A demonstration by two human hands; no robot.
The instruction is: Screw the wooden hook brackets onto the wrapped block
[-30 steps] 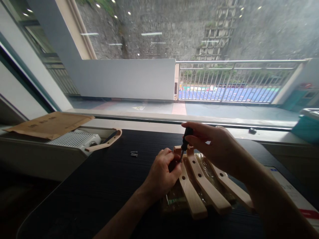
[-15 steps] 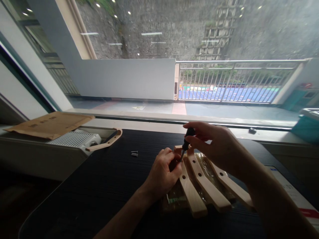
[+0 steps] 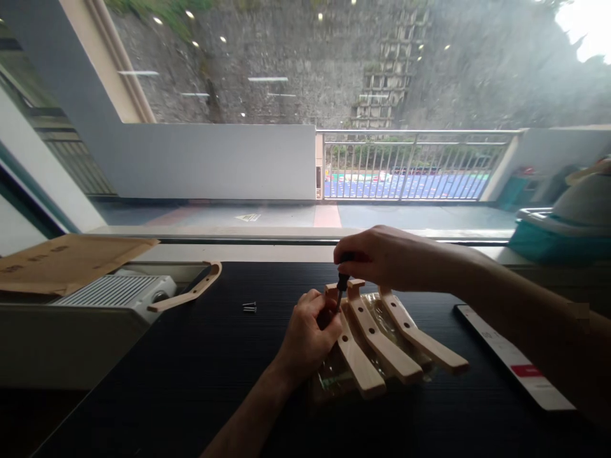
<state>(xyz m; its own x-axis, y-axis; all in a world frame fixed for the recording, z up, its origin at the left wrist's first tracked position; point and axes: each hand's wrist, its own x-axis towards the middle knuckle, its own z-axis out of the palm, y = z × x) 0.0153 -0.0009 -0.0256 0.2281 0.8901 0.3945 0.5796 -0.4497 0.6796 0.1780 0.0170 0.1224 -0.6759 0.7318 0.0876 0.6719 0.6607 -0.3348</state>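
Flanking the wooden pieces (image 3: 389, 353) lie screws (image 3: 250, 310) and a lit screen (image 3: 508, 350).

The right hand (image 3: 365, 254) partly hides the screwdriver's handle (image 3: 343, 280); the left hand (image 3: 310, 331) covers part of a wooden piece (image 3: 360, 366). The left edge crops the brown paper (image 3: 71, 261). The screen's lettering (image 3: 491, 334) is illegible.

Room by window (image 3: 267, 95) — black table (image 3: 191, 381), railing (image 3: 409, 165) outside.

Hooks (image 3: 387, 352) are seen in smooth, matt wood, wrapping (image 3: 330, 380) in glossy plastic, screws (image 3: 249, 310) in metal toward the table's (image 3: 191, 375) far edge.
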